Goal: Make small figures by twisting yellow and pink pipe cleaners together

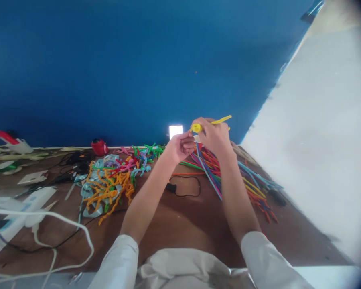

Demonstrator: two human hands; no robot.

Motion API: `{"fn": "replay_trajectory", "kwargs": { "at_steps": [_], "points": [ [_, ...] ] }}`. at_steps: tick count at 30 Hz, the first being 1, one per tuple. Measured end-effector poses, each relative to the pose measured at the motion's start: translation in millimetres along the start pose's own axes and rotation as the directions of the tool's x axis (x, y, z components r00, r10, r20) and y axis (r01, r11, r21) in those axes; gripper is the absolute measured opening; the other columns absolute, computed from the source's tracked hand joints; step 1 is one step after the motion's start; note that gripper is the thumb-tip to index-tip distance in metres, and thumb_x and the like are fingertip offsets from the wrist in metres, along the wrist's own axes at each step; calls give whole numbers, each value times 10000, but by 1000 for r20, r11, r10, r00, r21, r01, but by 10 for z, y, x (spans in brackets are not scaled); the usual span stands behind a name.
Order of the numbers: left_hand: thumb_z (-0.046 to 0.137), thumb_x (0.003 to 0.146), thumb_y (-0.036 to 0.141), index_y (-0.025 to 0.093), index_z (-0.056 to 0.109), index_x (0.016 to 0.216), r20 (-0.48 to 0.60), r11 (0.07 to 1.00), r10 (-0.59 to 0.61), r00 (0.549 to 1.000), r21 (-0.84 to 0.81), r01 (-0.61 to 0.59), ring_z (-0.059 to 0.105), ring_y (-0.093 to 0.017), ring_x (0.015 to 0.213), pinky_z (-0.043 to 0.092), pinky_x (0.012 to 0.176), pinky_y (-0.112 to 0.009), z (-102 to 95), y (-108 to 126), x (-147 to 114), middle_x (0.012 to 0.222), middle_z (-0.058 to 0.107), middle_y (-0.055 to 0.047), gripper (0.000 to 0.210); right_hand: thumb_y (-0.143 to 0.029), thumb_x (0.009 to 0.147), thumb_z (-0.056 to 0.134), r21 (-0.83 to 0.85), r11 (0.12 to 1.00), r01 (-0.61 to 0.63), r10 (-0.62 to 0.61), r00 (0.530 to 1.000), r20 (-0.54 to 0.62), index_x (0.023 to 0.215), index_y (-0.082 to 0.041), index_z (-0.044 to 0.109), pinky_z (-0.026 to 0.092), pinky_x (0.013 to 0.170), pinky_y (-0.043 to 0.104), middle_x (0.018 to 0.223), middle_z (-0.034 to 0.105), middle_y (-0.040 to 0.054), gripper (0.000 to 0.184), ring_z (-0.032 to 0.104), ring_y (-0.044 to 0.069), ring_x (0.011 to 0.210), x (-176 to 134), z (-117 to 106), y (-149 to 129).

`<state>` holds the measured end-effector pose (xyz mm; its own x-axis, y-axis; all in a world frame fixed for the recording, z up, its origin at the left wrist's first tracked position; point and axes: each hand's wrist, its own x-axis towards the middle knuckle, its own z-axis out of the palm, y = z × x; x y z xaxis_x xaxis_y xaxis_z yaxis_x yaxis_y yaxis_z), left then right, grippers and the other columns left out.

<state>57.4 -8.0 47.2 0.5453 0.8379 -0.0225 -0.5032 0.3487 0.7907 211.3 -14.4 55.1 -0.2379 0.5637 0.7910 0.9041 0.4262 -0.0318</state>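
My right hand (215,136) is closed around a yellow pipe cleaner (196,128), whose near part is wound into a small round coil. Its straight end sticks out past my knuckles to the right. My left hand (182,147) pinches the same piece at the coil's left side, with thumb and forefinger together. Both hands are raised above the back of the table. Below and right of them lies a spread of straight pipe cleaners (209,170) in blue, red, green, orange and other colours. Twisted pipe cleaner figures (110,184), many of them orange, are heaped to the left.
A bright screen (176,131) stands behind my hands against the blue wall (132,72). A black cable loop (188,196) lies on the brown table (180,224). At left are a white power strip (21,218), white cords and a red container (99,147). A white wall (313,140) bounds the right side.
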Motion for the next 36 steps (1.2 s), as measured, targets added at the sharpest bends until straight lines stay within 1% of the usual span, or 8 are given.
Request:
{"fn": "replay_trajectory", "kwargs": {
  "at_steps": [2, 5, 9, 19, 23, 28, 32, 36],
  "points": [
    [430, 966, 168, 171, 462, 674, 23, 999, 13, 1000, 39, -14, 194, -38, 394, 207, 400, -177, 24, 10, -16, 534, 157, 92, 294, -190, 907, 479, 65, 998, -22, 23, 1000, -14, 978, -245, 693, 387, 661, 293, 944, 766, 52, 232, 674, 222, 826, -2, -22, -6],
    [513, 967, 332, 193, 448, 684, -29, 965, 167, 986, 211, -158, 233, -53, 410, 256, 413, -207, 54, -15, -9, 537, 171, 89, 323, -259, 938, 496, 241, 969, -55, 63, 998, -25, 972, -243, 699, 426, 725, 303, 967, 765, 57, 207, 678, 229, 856, 0, -62, -20],
    [531, 953, 464, 202, 460, 706, -133, 775, 491, 861, 517, -363, 372, -60, 429, 310, 431, -215, 1, -107, 87, 528, 290, 79, 367, -403, 927, 568, 435, 889, -142, 139, 990, 39, 910, -226, 693, 437, 699, 299, 780, 716, 31, 217, 635, 199, 712, 24, -32, -3],
    [474, 971, 377, 194, 522, 722, -10, 358, 728, 685, 859, -367, 467, -85, 482, 343, 485, -214, -176, -212, 200, 536, 461, 51, 313, -395, 862, 646, 406, 874, -265, 231, 964, 132, 813, -226, 655, 433, 690, 326, 673, 652, 41, 176, 615, 234, 706, 54, 59, -4],
    [487, 970, 410, 200, 507, 716, 3, 351, 736, 677, 854, -385, 457, -83, 477, 346, 485, -210, -166, -175, 156, 533, 447, 57, 330, -405, 866, 648, 458, 857, -236, 214, 972, 100, 818, -222, 652, 442, 684, 314, 692, 663, 31, 190, 596, 206, 680, 51, 53, -27],
    [506, 961, 456, 202, 510, 765, 92, 450, 667, 740, 742, -498, 498, -72, 475, 380, 474, -206, -129, -81, 84, 609, 532, 42, 321, -389, 872, 645, 664, 714, -222, 232, 970, 76, 823, -208, 653, 434, 615, 283, 690, 635, 10, 187, 553, 156, 624, 44, 69, -40],
    [512, 960, 404, 197, 530, 774, 103, 371, 715, 692, 783, -500, 504, -64, 480, 373, 485, -208, -136, -18, 68, 647, 587, 32, 279, -372, 867, 664, 698, 684, -211, 201, 975, 97, 828, -210, 661, 409, 581, 281, 658, 615, -9, 167, 527, 139, 572, 34, 22, -66],
    [531, 953, 396, 202, 520, 761, 108, 266, 748, 654, 855, -445, 512, -74, 473, 365, 503, -221, -182, 25, 64, 599, 580, 45, 274, -351, 865, 673, 614, 759, -215, 151, 976, 155, 749, -206, 660, 372, 565, 283, 611, 601, -10, 186, 497, 139, 558, 18, -52, -64]
  ]
}}
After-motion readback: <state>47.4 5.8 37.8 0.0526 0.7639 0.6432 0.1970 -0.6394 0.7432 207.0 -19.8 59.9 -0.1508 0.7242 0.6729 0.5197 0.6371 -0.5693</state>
